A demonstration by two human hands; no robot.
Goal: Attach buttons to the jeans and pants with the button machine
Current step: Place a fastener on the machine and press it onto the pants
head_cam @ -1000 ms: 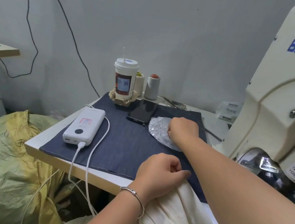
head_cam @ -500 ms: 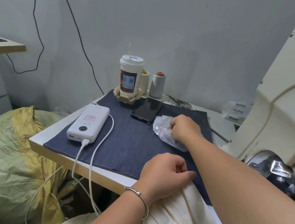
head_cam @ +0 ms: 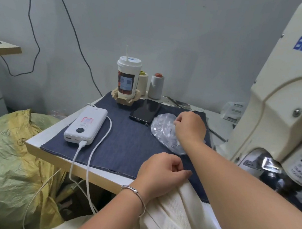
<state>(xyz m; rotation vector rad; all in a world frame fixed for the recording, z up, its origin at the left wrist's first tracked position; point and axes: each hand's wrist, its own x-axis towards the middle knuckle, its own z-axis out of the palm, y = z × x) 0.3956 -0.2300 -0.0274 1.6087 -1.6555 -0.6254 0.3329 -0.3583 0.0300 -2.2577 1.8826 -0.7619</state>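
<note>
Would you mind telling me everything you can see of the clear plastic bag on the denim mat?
The clear plastic bag is crinkled, glossy and lies flat on the dark denim mat, right of the black phone. Small pale pieces show inside; what they are is unclear. The right hand rests on its far edge, fingers curled at it.

Cream pants (head_cam: pixel 176 220): ribbed/twill weave, bunched and draped over the table's near edge toward its right corner, top fold lying on the denim mat, the rest hanging below the edge. Clear plastic bag (head_cam: pixel 165 132): crumpled, lying flat at the right side of the table, just beside the far-right part of the mat; small pieces inside, too blurred to identify as buttons. Button machine (head_cam: pixel 288 98): cream housing, blue "BEFUL…" lettering cut off by the frame, standing at the table's right edge; shiny metal head low down, red warning sticker beside it.
</note>
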